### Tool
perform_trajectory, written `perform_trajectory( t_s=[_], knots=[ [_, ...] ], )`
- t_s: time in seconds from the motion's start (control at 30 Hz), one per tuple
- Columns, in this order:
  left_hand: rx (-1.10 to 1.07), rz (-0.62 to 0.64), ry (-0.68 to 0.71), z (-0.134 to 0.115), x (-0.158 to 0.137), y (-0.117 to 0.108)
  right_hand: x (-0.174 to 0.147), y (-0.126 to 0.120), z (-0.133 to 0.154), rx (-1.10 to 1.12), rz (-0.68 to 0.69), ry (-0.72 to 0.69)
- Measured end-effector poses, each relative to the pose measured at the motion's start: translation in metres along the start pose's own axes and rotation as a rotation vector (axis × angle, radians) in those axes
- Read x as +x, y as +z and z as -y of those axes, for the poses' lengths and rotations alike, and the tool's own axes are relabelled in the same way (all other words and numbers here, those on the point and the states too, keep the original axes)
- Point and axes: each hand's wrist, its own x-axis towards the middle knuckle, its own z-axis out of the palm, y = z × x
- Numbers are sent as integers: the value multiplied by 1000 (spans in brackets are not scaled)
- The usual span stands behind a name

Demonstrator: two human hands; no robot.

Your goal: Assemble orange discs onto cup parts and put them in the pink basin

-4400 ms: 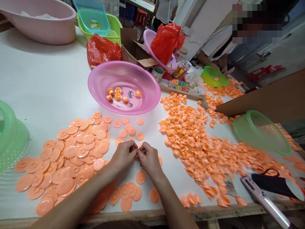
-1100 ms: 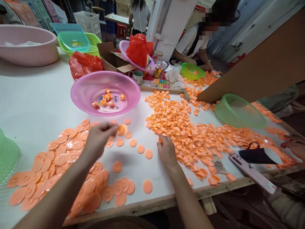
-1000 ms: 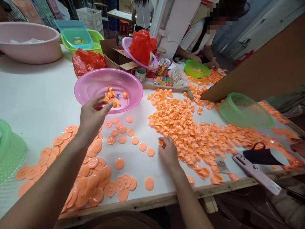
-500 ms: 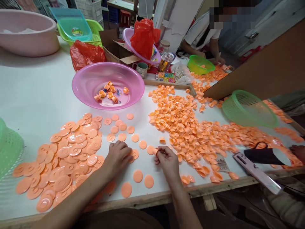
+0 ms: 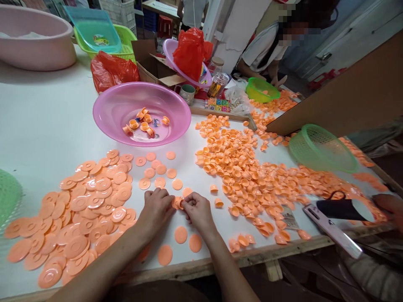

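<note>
My right hand (image 5: 199,211) pinches a small orange toy cup (image 5: 180,204), partly hidden by the fingers, at an orange toy saucer (image 5: 176,200). From the other side my left hand (image 5: 156,208) grips the saucer's edge with curled fingertips. Loose saucers (image 5: 160,182) lie spread just beyond my hands, and a few flat orange discs (image 5: 180,235) lie nearer me. On the left is a heap of saucers (image 5: 78,203); on the right, a large heap of small cups (image 5: 239,155). Several cups joined to saucers (image 5: 145,121) sit in the pink basin (image 5: 107,113).
Red plastic bags, a cardboard box (image 5: 147,69), a mug (image 5: 187,93) and jars stand at the back. A green basket (image 5: 327,151), a phone (image 5: 333,230) and a black-and-white cylindrical object (image 5: 343,209) are at right. Another person works beyond the board (image 5: 340,88).
My right hand has moved left with the toy cup, bringing it to the saucer at my left fingertips. My left hand has stayed nearly in place. The view has shifted slightly.
</note>
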Motion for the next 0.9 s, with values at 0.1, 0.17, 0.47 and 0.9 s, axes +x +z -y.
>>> perform_trajectory(
  t_s=[0.1, 0.17, 0.47, 0.9],
  knots=[
    [-17, -28, 16, 0, 4, 8, 1, 8, 0, -60, -24, -83],
    [-30, -22, 24, 1, 5, 7, 3, 11, 1, -126, -41, -168],
    [-401, 117, -338, -12, 26, -10, 3, 8, 6, -260, -37, -258],
    [-417, 53, -342, -16, 30, -31, -3, -38, 0, -225, -96, -403]
  ],
)
